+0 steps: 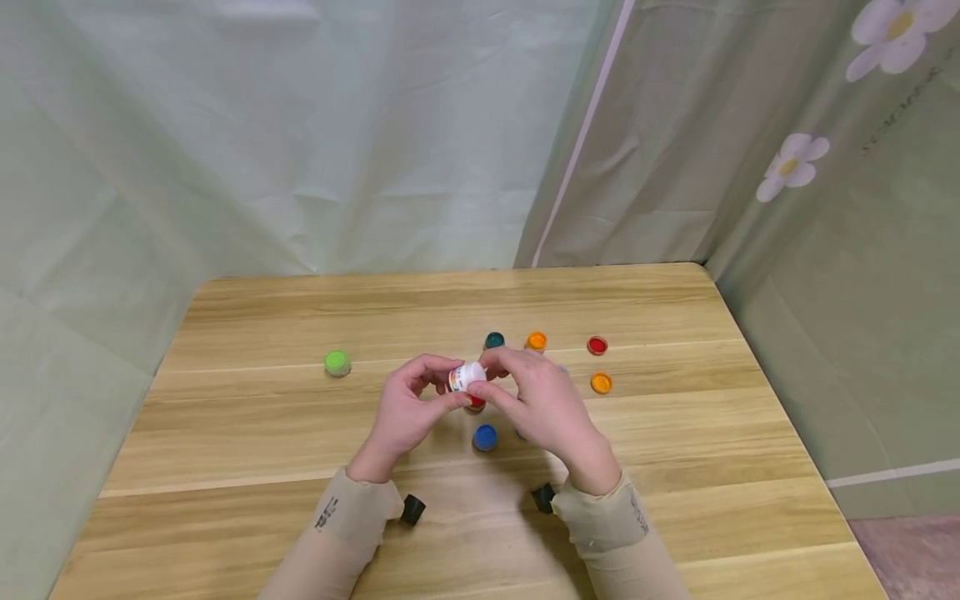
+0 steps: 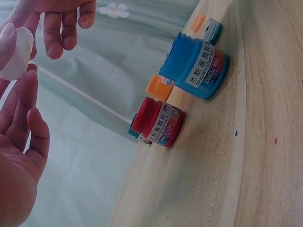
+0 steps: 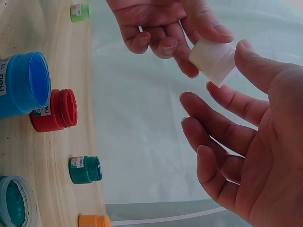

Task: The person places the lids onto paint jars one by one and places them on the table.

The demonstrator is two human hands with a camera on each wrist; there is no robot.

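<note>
Over the middle of the table both hands hold a small white paint jar (image 1: 467,377) with a printed label. My left hand (image 1: 408,404) grips the jar's body between thumb and fingers. My right hand (image 1: 542,402) pinches the jar's lid end with thumb and index finger, its other fingers loosely bent, as the right wrist view shows. Below the hands stand an uncapped red paint jar (image 3: 57,111) and an uncapped blue paint jar (image 3: 28,85). A teal paint jar (image 3: 86,169) and an orange paint jar (image 1: 536,341) are farther back, partly behind my right hand.
A light green paint jar (image 1: 337,362) stands apart on the left. To the right lie a red lid (image 1: 597,345) and an orange lid (image 1: 602,382). Black wrist camera parts (image 1: 412,509) show by the sleeves. Curtains (image 1: 337,150) hang behind the wooden table (image 1: 247,408).
</note>
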